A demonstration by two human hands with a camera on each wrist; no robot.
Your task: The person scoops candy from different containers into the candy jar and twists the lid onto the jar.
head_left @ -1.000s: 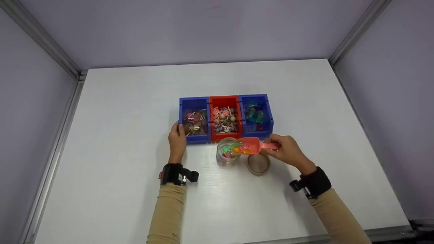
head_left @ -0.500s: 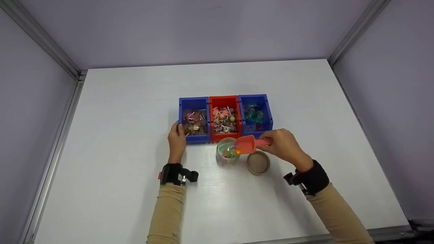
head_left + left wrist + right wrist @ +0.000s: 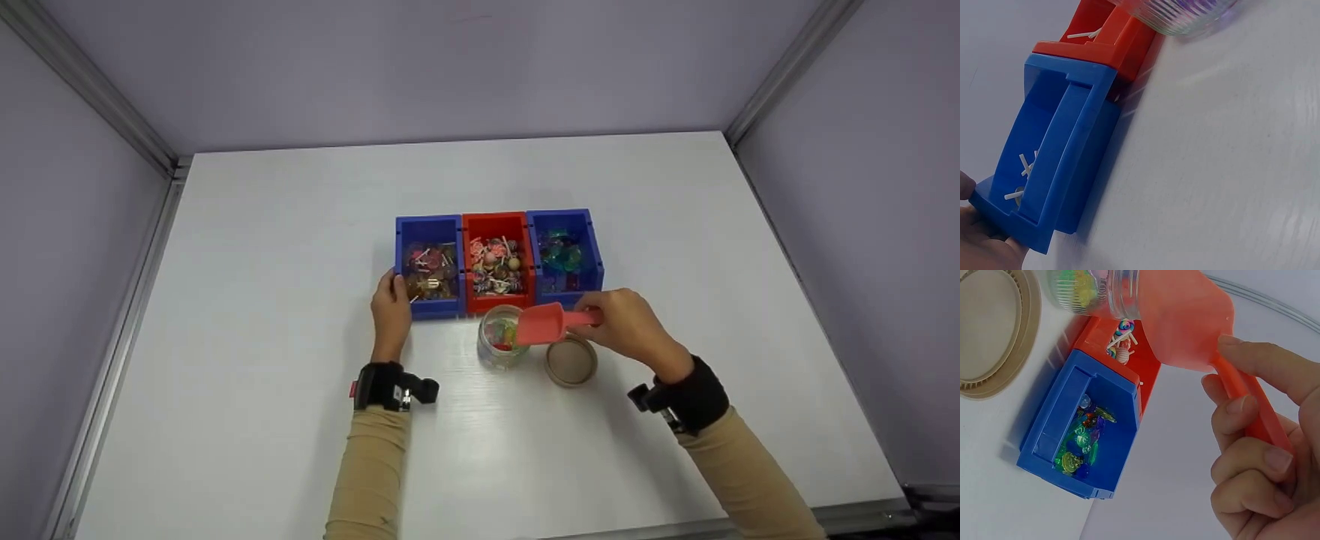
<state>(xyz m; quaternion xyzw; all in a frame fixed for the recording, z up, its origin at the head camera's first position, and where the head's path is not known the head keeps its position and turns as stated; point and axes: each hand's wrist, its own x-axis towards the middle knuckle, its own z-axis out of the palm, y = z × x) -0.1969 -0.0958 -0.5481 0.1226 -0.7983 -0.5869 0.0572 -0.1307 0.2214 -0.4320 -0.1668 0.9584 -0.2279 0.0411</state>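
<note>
My right hand (image 3: 626,322) grips the handle of a coral-red scoop (image 3: 541,324), fingers curled round it in the right wrist view. The scoop is tipped over the mouth of a clear glass jar (image 3: 491,352), and no pieces show in its pan. Inside the jar lie green, yellow and red translucent pieces. At the left, my left hand (image 3: 391,315) holds the near left corner of a blue bin (image 3: 429,309), thumb and fingers on either side of its wall in the left wrist view. Lollipop-like pieces with white sticks lie in that bin.
A red bin (image 3: 491,304) of small lollipop-like pieces stands against the left blue bin. Beyond it is a second blue bin (image 3: 596,255) with translucent coloured pieces. A round beige lid (image 3: 571,361) lies on the white table (image 3: 285,300), right of the jar.
The scoop has moved slightly left and tipped toward the jar. The coloured pieces that were in its pan have slid out into the jar. My left hand has stayed put.
</note>
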